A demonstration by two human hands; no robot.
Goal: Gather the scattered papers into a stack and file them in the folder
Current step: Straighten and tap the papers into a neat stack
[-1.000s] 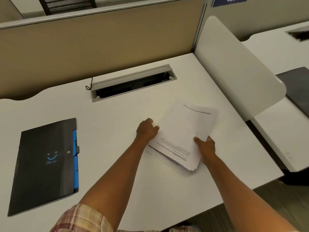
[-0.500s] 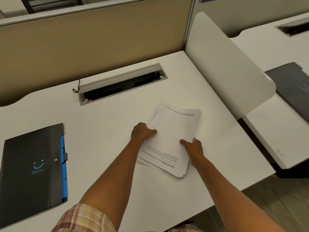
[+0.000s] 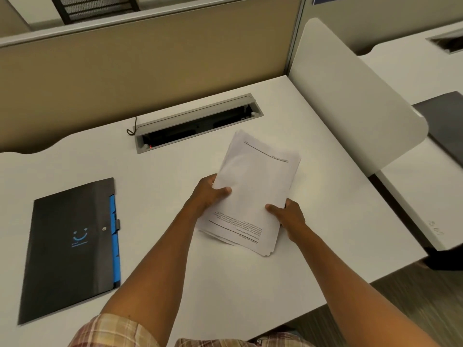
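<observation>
1. Both hands hold the stack of white printed paper sheets (image 3: 253, 194) over the middle of the white desk (image 3: 250, 284). The left hand (image 3: 209, 196) grips the stack's left edge w/ thumb curled on top; the right hand (image 3: 288, 217) pinches the near-right edge, thumb on the top sheet.

2. Change vs. half a sec ago: the stack now looks raised at its far end and tilted toward the camera, no longer flat on the desk. Sheet edges at the near corner are fanned less than before, though not yet flush.

3. What it means: gathering seems about done; prob. next is squaring the edges, then carrying the stack to the folder.

4. The black flat document folder w/ blue smiley logo & blue side tabs (image 3: 70, 246) lies closed at the desk's left, well apart from the papers. Filing not yet begun.

5. Hard to make out: fingers under the stack are hidden, so depth of grip can't be told. Can't tell if the stack's near edge touches the desk. Printed text is too small to read.

6. Also in view: grey cable tray w/ lid propped open (image 3: 198, 121) beyond the papers, white rounded divider panel (image 3: 350, 96) at right, and a plaid sleeve (image 3: 112, 331) cut off at the bottom edge.
</observation>
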